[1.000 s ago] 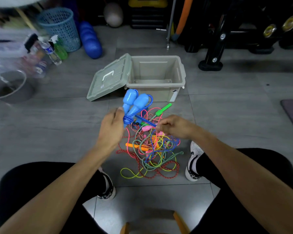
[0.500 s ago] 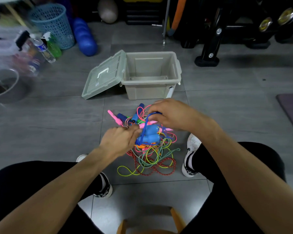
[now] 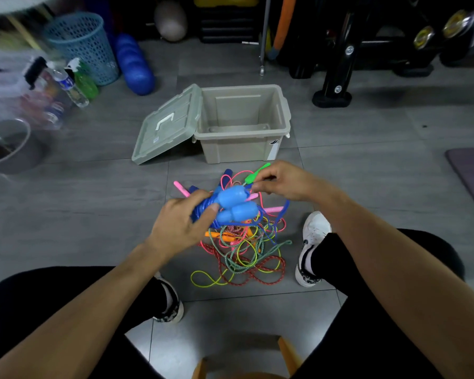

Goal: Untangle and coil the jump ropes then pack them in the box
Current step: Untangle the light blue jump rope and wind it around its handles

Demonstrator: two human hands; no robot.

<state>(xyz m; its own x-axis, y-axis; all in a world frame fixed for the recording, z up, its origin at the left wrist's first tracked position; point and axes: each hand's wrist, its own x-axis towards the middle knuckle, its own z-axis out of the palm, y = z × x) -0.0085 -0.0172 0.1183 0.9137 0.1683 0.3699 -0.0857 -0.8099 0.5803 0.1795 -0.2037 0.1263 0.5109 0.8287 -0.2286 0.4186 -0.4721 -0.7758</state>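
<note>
A: At the centre of the view, above the pile, what is the left hand (image 3: 179, 225) holding?

B: Its grip is clenched round a bundle of dark blue rope (image 3: 200, 210), with the thumb laid across the neck of the two light blue handles (image 3: 234, 205). The handles lie side by side, pointing right. Half a second ago they hung lower, near the pile, with a blue loop standing up from them; now they are raised and level.

A: And the right hand (image 3: 288, 181)?

B: Its fingers are curled, tips close to the handles' far end and to the green handle (image 3: 253, 175) beneath. I cannot tell whether the grip is pinching anything. Earlier it sat over the blue loop; it has shifted right and slightly away.

A: Where is the rest of the blue rope?

B: A loose length (image 3: 283, 212) drops under the right hand into the tangle.

A: State of the tangle (image 3: 244, 250)?

B: On the floor between the two shoes: pink, yellow, red-speckled and green-white ropes crossed over one another, with orange handles (image 3: 222, 236) and pink handles (image 3: 181, 188) among them. It looks unchanged since the earlier frame.

A: The box (image 3: 244, 124)?

B: Just beyond the pile, open, nothing visible inside. Its lid (image 3: 166, 127) leans against the left side, its lower edge on the floor. Both as before.
</note>
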